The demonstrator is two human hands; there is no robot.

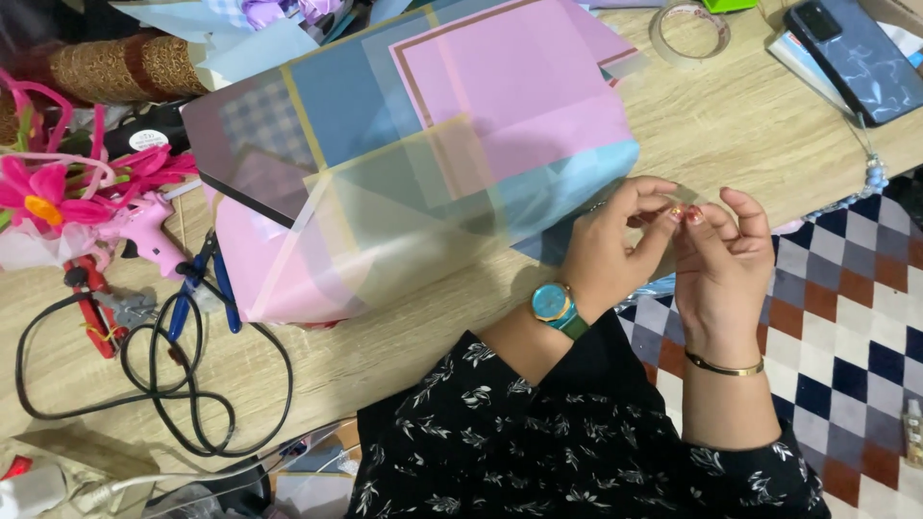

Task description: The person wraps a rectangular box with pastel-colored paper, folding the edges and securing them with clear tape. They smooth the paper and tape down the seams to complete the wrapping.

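Note:
My left hand (615, 252), with a teal wristwatch, and my right hand (723, 261), with a thin gold bangle, meet fingertip to fingertip over the table's right edge. Between the fingertips of both hands is a small piece of clear tape (681, 197), hard to make out. Just left of the hands lies a box (413, 154) wrapped in translucent pink, blue and yellow paper. The wrapping's loose right end is close to my left fingers.
A roll of clear tape (688, 33) and a dark phone (860, 58) lie at the back right. A pink glue gun (144, 231), blue-handled pliers (207, 279), red tool and black cable (163, 375) sit at the left, beside pink artificial flowers (43, 192). A checkered floor (856, 317) shows at right.

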